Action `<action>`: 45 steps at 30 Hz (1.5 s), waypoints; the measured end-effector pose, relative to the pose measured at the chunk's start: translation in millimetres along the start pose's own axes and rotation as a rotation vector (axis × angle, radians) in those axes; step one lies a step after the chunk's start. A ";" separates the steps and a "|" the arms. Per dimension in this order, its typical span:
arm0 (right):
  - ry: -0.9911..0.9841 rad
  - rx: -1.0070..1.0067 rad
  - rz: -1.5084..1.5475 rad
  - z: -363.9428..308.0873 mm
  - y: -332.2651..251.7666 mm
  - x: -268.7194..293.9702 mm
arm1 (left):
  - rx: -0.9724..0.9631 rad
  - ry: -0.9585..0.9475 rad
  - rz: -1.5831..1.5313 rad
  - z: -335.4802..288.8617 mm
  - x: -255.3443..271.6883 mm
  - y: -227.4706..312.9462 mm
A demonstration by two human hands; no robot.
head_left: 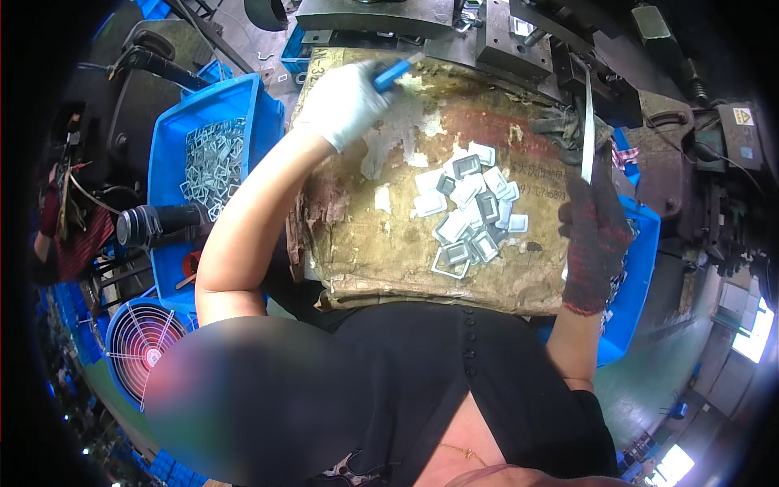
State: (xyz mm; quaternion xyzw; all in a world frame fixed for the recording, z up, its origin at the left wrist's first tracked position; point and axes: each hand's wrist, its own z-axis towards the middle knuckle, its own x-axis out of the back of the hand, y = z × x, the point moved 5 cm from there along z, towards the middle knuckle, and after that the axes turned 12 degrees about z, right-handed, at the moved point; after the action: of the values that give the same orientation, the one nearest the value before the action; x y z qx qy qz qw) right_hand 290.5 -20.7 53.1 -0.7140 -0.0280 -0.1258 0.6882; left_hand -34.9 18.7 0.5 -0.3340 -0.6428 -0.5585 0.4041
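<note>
My left hand (345, 104), in a white glove, is closed round a blue-handled tool (392, 75) with a thin tip, above the far left of the worn cardboard (357, 268). My right hand (594, 243), in a dark red and black glove, is over the cardboard's right edge. From it a long, narrow, pale strip (589, 122) points away from me; the fingers seem closed on its near end, though the dark glove hides the grip. Between my hands lies a loose pile of small rectangular metal pieces (487, 209), some tray-shaped, with an open frame (451, 264) at its near edge.
A blue bin (253, 122) full of small metal frames (215, 162) stands left. Another blue bin (641, 276) is at the right, partly behind my right hand. Machine blocks (519, 40) border the cardboard's far side. A blue fan (150, 355) stands at the lower left.
</note>
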 end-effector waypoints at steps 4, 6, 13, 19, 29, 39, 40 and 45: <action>0.052 -0.095 -0.088 -11.6 4.7 17.2 | -0.340 -0.087 0.155 -24.2 -26.0 57.3; 0.060 -0.034 -0.034 -14.1 14.9 31.4 | -0.590 -0.053 0.200 -46.6 -37.7 86.6; 0.280 -0.012 -0.027 -4.3 17.0 82.3 | -1.058 -0.160 0.403 -138.5 -112.9 165.9; 0.257 -0.006 0.008 -11.2 20.3 80.8 | -1.100 -0.004 0.504 -126.2 -110.4 146.7; 0.195 -0.009 -0.014 -16.1 21.8 72.5 | -0.513 -0.051 0.605 -56.7 -25.0 37.3; 0.010 -0.070 0.056 -31.1 24.5 49.0 | -0.207 -0.130 0.287 38.5 -41.0 51.2; -0.015 -0.110 0.066 -36.0 23.6 45.2 | -0.236 -0.093 0.299 41.0 -47.3 51.8; -0.134 -0.243 0.150 -51.1 29.3 27.4 | -0.189 -0.098 0.214 33.9 -46.4 51.9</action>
State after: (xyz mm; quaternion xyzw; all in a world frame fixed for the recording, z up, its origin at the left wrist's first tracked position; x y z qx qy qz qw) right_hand 316.0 -76.5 31.6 -0.7988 -0.0051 -0.0286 0.6009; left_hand 26.7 61.1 -19.4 -0.4639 -0.5671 -0.5535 0.3961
